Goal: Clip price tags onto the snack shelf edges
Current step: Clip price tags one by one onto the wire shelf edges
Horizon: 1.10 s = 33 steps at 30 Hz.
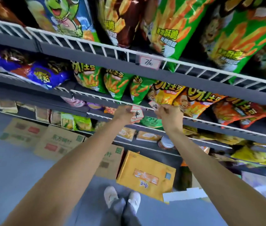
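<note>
A white price tag with a red border (150,62) hangs clipped on the white wire rail of the upper shelf edge (96,44), handwritten in dark ink. On the wire edge of the shelf below (210,122), a second red-bordered tag (153,105) sits tilted at the rail. A small stack of similar tags (136,114) lies just left of it, fanned and tilted.

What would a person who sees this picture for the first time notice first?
First, two bare arms reach to the white wire rail of the middle shelf: the left hand holds a few price tags, and the right hand pinches one tag at the rail. Above them, bright green snack bags fill the top shelf, where a clipped tag already hangs. Below, a yellow box lies on the floor.
</note>
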Each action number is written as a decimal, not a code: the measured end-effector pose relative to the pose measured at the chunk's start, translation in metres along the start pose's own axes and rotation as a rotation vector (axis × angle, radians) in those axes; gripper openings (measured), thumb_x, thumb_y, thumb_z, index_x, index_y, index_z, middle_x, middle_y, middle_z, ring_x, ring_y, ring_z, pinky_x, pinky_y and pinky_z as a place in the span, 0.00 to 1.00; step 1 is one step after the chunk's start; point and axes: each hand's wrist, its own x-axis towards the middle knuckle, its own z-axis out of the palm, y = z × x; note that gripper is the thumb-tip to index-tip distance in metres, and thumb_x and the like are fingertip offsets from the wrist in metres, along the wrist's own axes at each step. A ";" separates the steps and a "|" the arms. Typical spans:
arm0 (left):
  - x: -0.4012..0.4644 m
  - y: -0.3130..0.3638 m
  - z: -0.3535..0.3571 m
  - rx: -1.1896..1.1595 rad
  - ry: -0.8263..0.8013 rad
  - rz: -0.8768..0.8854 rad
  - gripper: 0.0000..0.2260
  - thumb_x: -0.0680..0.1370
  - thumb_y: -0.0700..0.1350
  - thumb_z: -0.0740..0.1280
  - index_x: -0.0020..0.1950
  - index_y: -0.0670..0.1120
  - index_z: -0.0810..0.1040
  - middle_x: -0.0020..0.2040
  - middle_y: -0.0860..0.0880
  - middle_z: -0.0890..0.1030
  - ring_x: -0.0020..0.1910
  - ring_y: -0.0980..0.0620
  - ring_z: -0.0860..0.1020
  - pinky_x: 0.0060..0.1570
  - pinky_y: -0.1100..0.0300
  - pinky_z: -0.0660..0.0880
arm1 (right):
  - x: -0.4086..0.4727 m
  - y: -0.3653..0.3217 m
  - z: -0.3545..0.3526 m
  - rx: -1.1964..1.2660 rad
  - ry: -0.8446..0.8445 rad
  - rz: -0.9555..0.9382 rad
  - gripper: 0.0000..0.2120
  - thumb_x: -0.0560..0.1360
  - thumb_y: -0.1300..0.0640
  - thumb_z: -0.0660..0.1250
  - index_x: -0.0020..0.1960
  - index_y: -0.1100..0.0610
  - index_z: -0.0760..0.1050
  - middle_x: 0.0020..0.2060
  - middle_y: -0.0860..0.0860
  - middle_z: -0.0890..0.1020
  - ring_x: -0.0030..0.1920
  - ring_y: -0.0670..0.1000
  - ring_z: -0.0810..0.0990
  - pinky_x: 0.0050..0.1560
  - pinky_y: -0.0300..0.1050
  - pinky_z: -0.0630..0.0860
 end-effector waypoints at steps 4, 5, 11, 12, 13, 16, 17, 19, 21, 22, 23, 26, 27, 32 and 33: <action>0.013 0.004 0.005 -0.156 -0.049 -0.073 0.16 0.78 0.31 0.61 0.65 0.38 0.72 0.58 0.38 0.77 0.57 0.35 0.78 0.40 0.58 0.79 | 0.005 0.007 0.007 -0.006 -0.012 0.037 0.13 0.77 0.64 0.59 0.39 0.65 0.79 0.33 0.55 0.81 0.38 0.54 0.81 0.39 0.47 0.77; 0.017 0.003 0.003 -0.168 -0.047 -0.076 0.15 0.78 0.31 0.61 0.64 0.37 0.73 0.56 0.37 0.78 0.55 0.35 0.79 0.41 0.56 0.79 | 0.006 0.009 0.009 0.009 -0.013 0.045 0.13 0.78 0.63 0.59 0.40 0.65 0.80 0.33 0.54 0.81 0.38 0.54 0.82 0.42 0.51 0.79; 0.024 -0.015 0.001 -0.278 -0.060 -0.071 0.12 0.78 0.32 0.61 0.60 0.38 0.74 0.58 0.35 0.78 0.45 0.39 0.80 0.43 0.57 0.78 | 0.008 0.020 0.021 0.104 -0.009 0.050 0.10 0.78 0.61 0.61 0.43 0.65 0.78 0.36 0.57 0.82 0.38 0.49 0.83 0.46 0.55 0.80; 0.025 -0.018 0.002 -0.298 -0.072 -0.059 0.13 0.78 0.32 0.61 0.62 0.39 0.73 0.59 0.35 0.78 0.43 0.42 0.81 0.41 0.59 0.78 | 0.009 0.022 0.022 0.107 -0.007 0.040 0.09 0.78 0.61 0.62 0.44 0.62 0.79 0.35 0.56 0.82 0.38 0.50 0.83 0.46 0.55 0.80; 0.025 -0.019 0.003 -0.317 -0.084 -0.046 0.14 0.78 0.32 0.61 0.63 0.39 0.72 0.59 0.36 0.78 0.40 0.44 0.81 0.40 0.61 0.78 | 0.010 0.023 0.024 0.106 -0.001 0.028 0.08 0.78 0.62 0.61 0.45 0.60 0.79 0.35 0.55 0.82 0.39 0.52 0.83 0.46 0.56 0.80; 0.024 -0.022 0.007 -0.356 -0.118 -0.026 0.15 0.77 0.30 0.61 0.62 0.42 0.73 0.55 0.38 0.78 0.40 0.43 0.82 0.36 0.64 0.77 | 0.016 0.027 0.028 0.091 0.015 -0.019 0.09 0.77 0.64 0.60 0.45 0.62 0.79 0.38 0.58 0.83 0.42 0.58 0.83 0.47 0.59 0.79; 0.023 -0.024 0.007 -0.359 -0.122 -0.027 0.17 0.77 0.30 0.61 0.64 0.43 0.72 0.53 0.39 0.78 0.45 0.40 0.81 0.37 0.63 0.78 | 0.018 0.027 0.029 0.081 0.020 -0.035 0.09 0.77 0.65 0.60 0.46 0.62 0.79 0.39 0.59 0.83 0.42 0.59 0.83 0.47 0.59 0.79; 0.030 -0.033 0.008 -0.298 -0.116 -0.013 0.23 0.77 0.30 0.61 0.70 0.44 0.69 0.54 0.40 0.77 0.52 0.37 0.80 0.43 0.58 0.79 | 0.021 0.029 0.031 0.056 0.032 -0.081 0.09 0.77 0.64 0.60 0.48 0.63 0.80 0.40 0.59 0.84 0.42 0.59 0.82 0.48 0.57 0.78; 0.035 -0.044 0.006 -0.120 -0.095 0.050 0.26 0.76 0.31 0.63 0.72 0.46 0.66 0.59 0.41 0.77 0.52 0.38 0.80 0.51 0.48 0.79 | 0.023 0.030 0.032 0.000 0.045 -0.146 0.09 0.77 0.63 0.61 0.49 0.63 0.80 0.40 0.58 0.84 0.41 0.57 0.82 0.46 0.49 0.78; 0.036 -0.047 0.004 -0.016 -0.084 0.098 0.26 0.76 0.32 0.64 0.72 0.46 0.65 0.62 0.40 0.76 0.53 0.39 0.80 0.55 0.45 0.77 | 0.024 0.031 0.034 -0.032 0.048 -0.183 0.09 0.78 0.62 0.62 0.50 0.63 0.81 0.41 0.57 0.84 0.41 0.55 0.81 0.45 0.47 0.77; 0.036 -0.051 0.002 0.089 -0.074 0.150 0.26 0.76 0.34 0.65 0.72 0.46 0.65 0.63 0.40 0.76 0.55 0.40 0.79 0.57 0.45 0.76 | 0.024 0.032 0.036 -0.061 0.049 -0.221 0.09 0.77 0.61 0.62 0.50 0.62 0.81 0.42 0.56 0.83 0.41 0.54 0.81 0.44 0.46 0.77; 0.033 -0.055 -0.004 0.400 -0.044 0.276 0.24 0.77 0.37 0.64 0.72 0.47 0.65 0.62 0.40 0.77 0.58 0.42 0.78 0.56 0.55 0.73 | 0.028 0.036 0.046 -0.163 0.059 -0.335 0.09 0.77 0.59 0.64 0.52 0.58 0.81 0.49 0.55 0.81 0.46 0.54 0.79 0.43 0.47 0.77; 0.035 -0.057 -0.006 0.443 -0.047 0.296 0.24 0.77 0.37 0.63 0.73 0.48 0.65 0.61 0.40 0.78 0.57 0.42 0.78 0.53 0.59 0.73 | 0.030 0.037 0.049 -0.204 0.069 -0.367 0.09 0.77 0.58 0.65 0.52 0.58 0.82 0.49 0.56 0.80 0.46 0.54 0.79 0.42 0.46 0.76; 0.038 -0.060 -0.012 0.494 -0.067 0.340 0.24 0.78 0.36 0.62 0.73 0.49 0.64 0.62 0.42 0.77 0.51 0.44 0.80 0.37 0.72 0.68 | 0.035 0.039 0.063 -0.355 0.166 -0.543 0.07 0.73 0.58 0.68 0.46 0.59 0.83 0.44 0.58 0.77 0.38 0.56 0.77 0.27 0.43 0.69; 0.038 -0.059 -0.013 0.497 -0.065 0.354 0.24 0.78 0.35 0.62 0.73 0.48 0.65 0.61 0.41 0.78 0.48 0.44 0.80 0.35 0.73 0.69 | 0.036 0.041 0.066 -0.377 0.178 -0.566 0.06 0.72 0.59 0.69 0.44 0.60 0.83 0.42 0.58 0.77 0.36 0.57 0.77 0.26 0.42 0.68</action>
